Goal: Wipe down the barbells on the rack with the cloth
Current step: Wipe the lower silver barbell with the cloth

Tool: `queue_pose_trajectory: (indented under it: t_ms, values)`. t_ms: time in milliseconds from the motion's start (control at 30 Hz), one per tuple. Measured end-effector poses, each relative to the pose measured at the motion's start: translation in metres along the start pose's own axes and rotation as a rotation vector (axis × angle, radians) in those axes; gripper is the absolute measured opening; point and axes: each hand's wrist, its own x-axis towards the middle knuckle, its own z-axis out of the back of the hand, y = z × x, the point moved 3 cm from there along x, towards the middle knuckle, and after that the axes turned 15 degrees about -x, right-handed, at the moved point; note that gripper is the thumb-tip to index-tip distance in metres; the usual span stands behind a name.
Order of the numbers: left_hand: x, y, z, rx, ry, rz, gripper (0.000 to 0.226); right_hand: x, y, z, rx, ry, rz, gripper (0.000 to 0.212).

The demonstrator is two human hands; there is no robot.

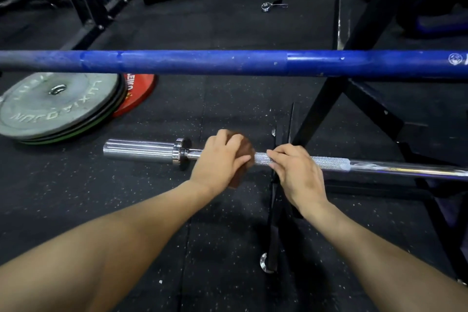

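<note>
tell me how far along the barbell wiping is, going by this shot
Done: nothing can be confirmed; no bar shows a clear wiped look. In hand: the left hand grips a brown cloth around the silver barbell near its collar, while the right hand holds the knurled part steady. Left: most of that shaft, its sleeve, and the blue barbell above, which is untouched.

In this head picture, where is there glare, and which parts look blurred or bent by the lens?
Head view: glare streaks on the chrome barbell, on its smooth shaft and sleeve; the brown cloth under the left hand is smeared by motion blur; the right hand is sharper; the blue barbell bows slightly from wide-angle distortion; the far background is dim and soft.
</note>
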Motion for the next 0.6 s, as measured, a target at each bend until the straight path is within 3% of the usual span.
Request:
queue_pose_trajectory:
  t_ms: [133, 233, 333, 433, 600]
  values:
    - [0.027, -0.02, -0.012, 0.075, 0.033, 0.117, 0.039, 0.0, -0.002, -0.002, 0.007, -0.008, -0.026, 0.017]
    - [0.006, -0.012, -0.006, 0.014, 0.052, 0.003, 0.045, -0.004, 0.002, 0.006, 0.111, -0.082, -0.053, 0.011]
    - [-0.015, 0.008, 0.001, -0.028, 0.049, -0.065, 0.055, -0.003, 0.003, 0.006, 0.029, -0.08, 0.002, 0.017]
    - [-0.003, 0.002, -0.003, -0.028, -0.036, 0.03, 0.042, 0.0, 0.001, 0.002, -0.019, -0.029, 0.007, 0.021]
    - [0.031, -0.015, -0.009, 0.033, 0.042, 0.237, 0.037, -0.002, -0.003, -0.001, 0.046, -0.028, -0.032, 0.017]
